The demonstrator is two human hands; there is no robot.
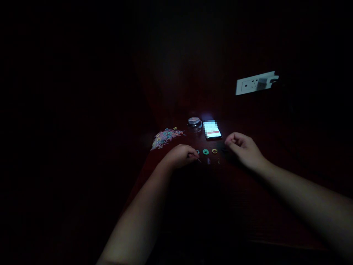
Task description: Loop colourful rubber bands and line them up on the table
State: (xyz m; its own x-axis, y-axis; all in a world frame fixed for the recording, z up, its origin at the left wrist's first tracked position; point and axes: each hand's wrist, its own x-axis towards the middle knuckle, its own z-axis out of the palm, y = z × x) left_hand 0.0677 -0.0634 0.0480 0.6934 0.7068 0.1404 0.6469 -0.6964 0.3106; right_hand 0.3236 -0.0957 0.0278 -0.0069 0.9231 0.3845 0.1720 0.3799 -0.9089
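Observation:
My left hand (182, 156) is low over the dark table, fingers curled together, with a thin pinkish elastic band (199, 160) at its fingertips. Partly behind those fingers lies a pale blue ring (198, 151). To its right are a green ring-shaped band (205, 151) and a yellow one (214, 151). Nearer me rest a small purplish cluster of bands (209, 161) and a thin pale band (218, 161). My right hand (244, 148) hovers right of the yellow ring, thumb and fingers pinched; anything between them is too small to make out.
A loose pile of colourful small elastic bands (167, 137) lies at the table's left edge. Behind the rings stand a clear lidded jar (195, 125) and a lit phone (213, 130). A white wall socket (249, 85) holds a plug. Surroundings are very dark.

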